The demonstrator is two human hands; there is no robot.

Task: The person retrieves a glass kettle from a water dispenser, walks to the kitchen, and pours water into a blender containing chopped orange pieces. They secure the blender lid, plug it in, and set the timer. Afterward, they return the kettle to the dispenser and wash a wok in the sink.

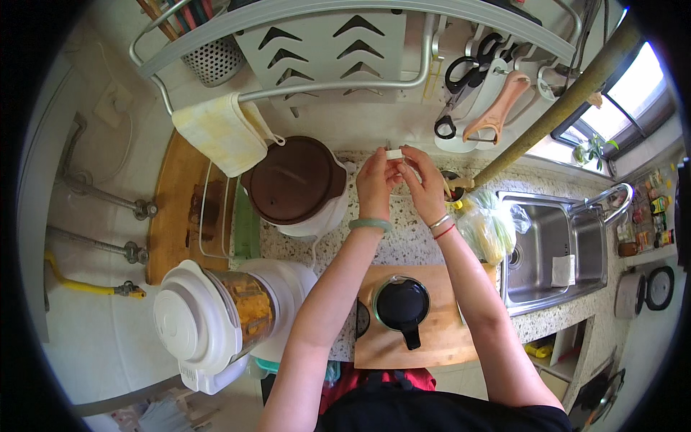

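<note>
Both my hands are raised over the back of the counter, near the wall. My left hand (374, 186), with a green bangle at its wrist, pinches a small white block-shaped piece (394, 154) in its closed fingertips. From the other side, the fingers of my right hand (425, 186) close on the same piece; that wrist wears a silver bracelet and a red cord. What kind of piece it is, I cannot make out. Left of my hands stands a white electric pot (288, 229) with a brown lid (294, 176). A bag of vegetables (488, 230) lies right of my right wrist.
Between my forearms, a black-lidded glass jug (402, 304) stands on a wooden board (446, 338). A white blender (191, 317) with orange pieces inside is at left. At right is a steel sink (554, 299). Overhead are a metal rack (338, 84), a yellow cloth (219, 133) and hanging scissors (468, 79).
</note>
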